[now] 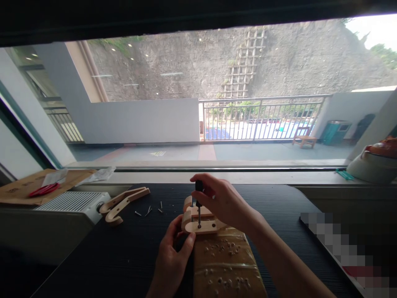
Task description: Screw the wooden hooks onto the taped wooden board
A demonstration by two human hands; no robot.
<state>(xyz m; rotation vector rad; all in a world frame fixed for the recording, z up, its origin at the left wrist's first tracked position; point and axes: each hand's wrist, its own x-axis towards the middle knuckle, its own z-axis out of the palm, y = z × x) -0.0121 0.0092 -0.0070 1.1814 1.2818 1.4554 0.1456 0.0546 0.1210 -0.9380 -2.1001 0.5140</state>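
My right hand (pixel 218 194) is closed around the black handle of a screwdriver (pixel 199 207). The screwdriver stands upright, its tip at a hole in the near wooden hook (pixel 206 227). Fingers and thumb of my left hand (pixel 173 252) grip the curled end of that hook, at its left side. A second wooden hook (pixel 201 212) lies just behind it, partly covered by my right hand. Both rest on a brown block wrapped in clear tape (pixel 228 263), whose top is dotted with many small holes. Whether a screw sits under the tip is too small to tell.
On the dark table (pixel 108 265), two more wooden hooks (pixel 119 209) lie at the left, with several loose screws (pixel 149 210) nearby. A white radiator (pixel 74 203) and cardboard (pixel 18 188) with red scissors-like handles (pixel 44 190) are farther left. A pot (pixel 372 167) stands at right.
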